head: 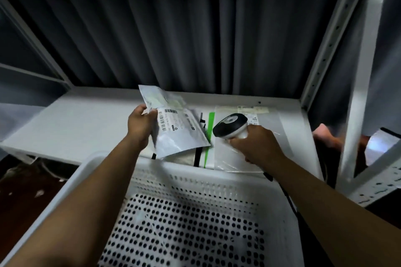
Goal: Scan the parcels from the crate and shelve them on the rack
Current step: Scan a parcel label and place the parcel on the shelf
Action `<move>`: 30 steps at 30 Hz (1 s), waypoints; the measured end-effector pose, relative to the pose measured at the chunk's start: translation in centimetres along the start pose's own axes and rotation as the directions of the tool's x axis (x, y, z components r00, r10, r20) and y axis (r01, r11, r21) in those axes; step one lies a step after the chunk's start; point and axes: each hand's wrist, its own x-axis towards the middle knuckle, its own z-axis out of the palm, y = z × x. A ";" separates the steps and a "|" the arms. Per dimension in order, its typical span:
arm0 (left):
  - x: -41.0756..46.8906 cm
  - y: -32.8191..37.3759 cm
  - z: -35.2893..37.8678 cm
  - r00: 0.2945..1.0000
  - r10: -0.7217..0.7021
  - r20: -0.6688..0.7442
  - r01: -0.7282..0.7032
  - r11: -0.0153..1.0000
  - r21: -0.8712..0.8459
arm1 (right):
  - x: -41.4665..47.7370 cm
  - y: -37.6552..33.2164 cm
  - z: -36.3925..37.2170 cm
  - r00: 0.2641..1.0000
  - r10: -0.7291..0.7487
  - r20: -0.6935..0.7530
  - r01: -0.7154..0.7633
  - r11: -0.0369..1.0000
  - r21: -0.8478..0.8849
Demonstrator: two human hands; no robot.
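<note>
We reach both arms forward over the white perforated crate [273, 182], toward the lower shelf [86, 119] of the white rack. Our left hand [141, 123] is raised just above the shelf, thumb on top and fingers curled underneath, pinching the left edge of a grey mailer parcel [178, 132]. The parcel is held in the air, tilted, with its barcode label facing up and its lower corner hanging over the crate's far rim. Our right hand [253, 145] is wrapped round the handle of a white and black scanner [231, 125], whose head is angled left toward the parcel's label. The scanner head sits just beside the parcel's right edge; we cannot tell whether they touch. A dark cable [286, 197] trails from the scanner back along our right forearm.

Beneath both hands, already lying flat on the shelf, are a parcel with a green stripe [209, 128] and a clear plastic bag [269, 132] with a label near its top edge. Behind the shelf hangs a dark pleated curtain [173, 39]. A perforated white upright [329, 50] stands at the right, close to our right hand.
</note>
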 end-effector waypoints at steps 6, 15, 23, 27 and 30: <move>5.8 -5.8 0.5 0.994 0.009 -0.110 0.047 0.871 0.489 | 1.3 0.7 1.2 0.998 -0.017 0.066 0.023 0.995 -0.099; 8.4 -8.1 -0.9 0.991 -0.053 -0.124 0.115 0.818 0.564 | 2.5 0.3 3.5 0.984 -0.022 0.176 0.075 0.949 -0.305; -1.9 -7.4 -1.3 0.993 0.113 0.031 -0.106 0.757 0.645 | -1.0 -1.5 2.2 0.958 -0.071 0.277 0.115 0.983 -0.144; -12.2 -11.6 -1.2 0.953 0.302 -0.027 -0.205 0.707 0.677 | -5.1 -1.1 1.2 0.943 -0.056 0.328 0.101 0.987 -0.123; -19.4 -17.2 -0.9 0.991 0.131 0.018 -0.105 0.691 0.715 | -8.3 0.0 1.3 0.919 -0.069 0.389 0.145 0.975 -0.169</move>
